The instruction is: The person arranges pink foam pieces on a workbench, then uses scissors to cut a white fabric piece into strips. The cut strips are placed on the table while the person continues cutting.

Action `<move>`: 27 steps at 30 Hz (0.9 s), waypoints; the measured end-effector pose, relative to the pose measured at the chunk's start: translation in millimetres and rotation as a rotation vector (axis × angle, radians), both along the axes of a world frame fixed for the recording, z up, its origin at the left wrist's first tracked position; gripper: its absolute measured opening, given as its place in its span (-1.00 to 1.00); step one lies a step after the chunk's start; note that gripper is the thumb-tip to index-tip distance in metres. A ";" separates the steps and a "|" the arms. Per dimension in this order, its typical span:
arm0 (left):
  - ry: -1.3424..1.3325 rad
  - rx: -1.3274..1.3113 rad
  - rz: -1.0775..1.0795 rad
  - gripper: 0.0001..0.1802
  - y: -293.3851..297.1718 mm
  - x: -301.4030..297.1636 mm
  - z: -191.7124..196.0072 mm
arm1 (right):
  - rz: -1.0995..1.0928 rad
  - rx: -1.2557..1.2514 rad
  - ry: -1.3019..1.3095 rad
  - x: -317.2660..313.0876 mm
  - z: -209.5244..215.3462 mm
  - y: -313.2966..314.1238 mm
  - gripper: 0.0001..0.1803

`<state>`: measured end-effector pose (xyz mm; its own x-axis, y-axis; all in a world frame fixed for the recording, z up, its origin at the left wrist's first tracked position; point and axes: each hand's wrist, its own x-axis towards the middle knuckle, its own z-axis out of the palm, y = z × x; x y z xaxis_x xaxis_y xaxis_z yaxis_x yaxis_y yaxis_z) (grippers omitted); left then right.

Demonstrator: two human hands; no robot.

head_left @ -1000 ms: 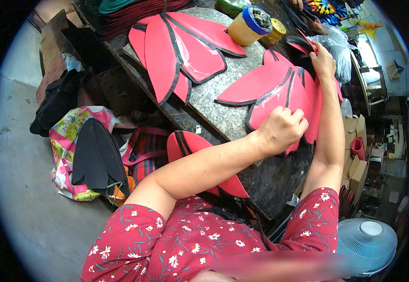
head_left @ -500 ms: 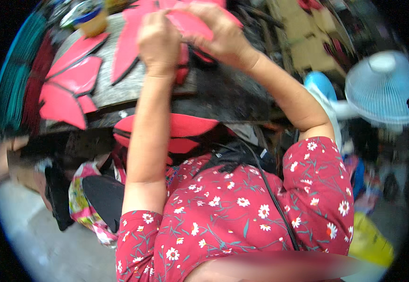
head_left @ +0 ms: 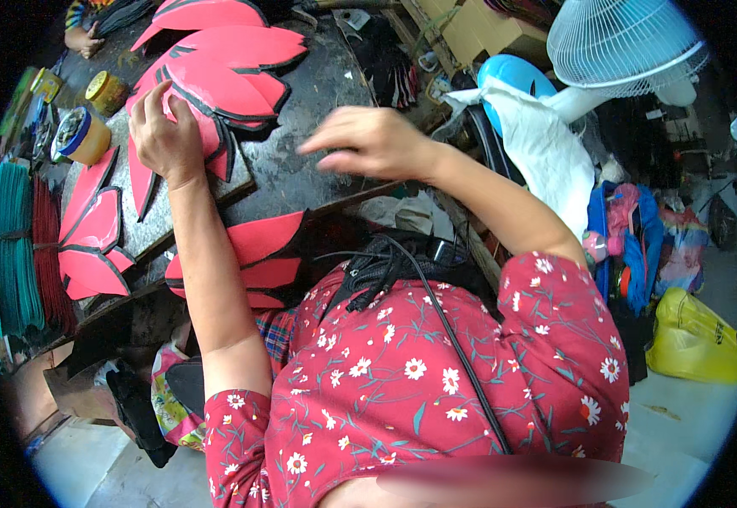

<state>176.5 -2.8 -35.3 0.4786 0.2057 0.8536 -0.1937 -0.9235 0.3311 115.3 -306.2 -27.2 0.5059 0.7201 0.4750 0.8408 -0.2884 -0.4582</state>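
Note:
Several pink petal-shaped pieces with black edges, looking like foam, overlap in a cluster [head_left: 225, 51] on the dark worktable [head_left: 309, 89]. My left hand [head_left: 165, 140] rests on or just above the cluster's near side, with thumb and fingers apart and nothing visibly gripped. Away to the right, my right hand [head_left: 377, 146] hovers over the dark tabletop, slightly blurred, its fingers stretched out and holding nothing. More pink petals [head_left: 93, 229] lie on a grey board [head_left: 153, 224] to the left. Another pink petal set [head_left: 258, 250] lies near my lap, partly behind my left forearm.
Bundles of teal strips [head_left: 17, 245] and dark red strips [head_left: 51, 254] stand at the left. Near them are a blue-rimmed tub [head_left: 85, 140] and a yellow jar [head_left: 106, 91]. Another person's hand [head_left: 85, 41] shows at far left. A fan [head_left: 622, 42] and white cloth [head_left: 546, 144] occupy the right.
My hands were together over the pink pieces and are now apart. The right has moved off to the right, while the left stays by the cluster. The view has shifted too.

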 end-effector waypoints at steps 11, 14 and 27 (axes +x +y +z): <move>0.013 0.069 0.014 -0.81 -0.3 -15.8 11.7 | -1.697 -0.794 0.232 72.6 -26.8 -328.6 -0.62; 0.061 0.067 0.059 -0.82 1.2 -14.2 5.0 | -1.758 -0.957 0.504 106.4 -41.3 -349.0 -0.55; 0.065 -0.006 0.026 -0.82 19.9 -9.4 -16.0 | -1.141 -0.572 -0.092 125.0 -18.3 -289.2 -0.60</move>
<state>167.1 17.1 -51.3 0.5272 0.2238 0.8198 -0.1481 -0.9257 0.3479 240.3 -595.5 -45.5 0.9509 0.0141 0.3091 0.0096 -0.9998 0.0159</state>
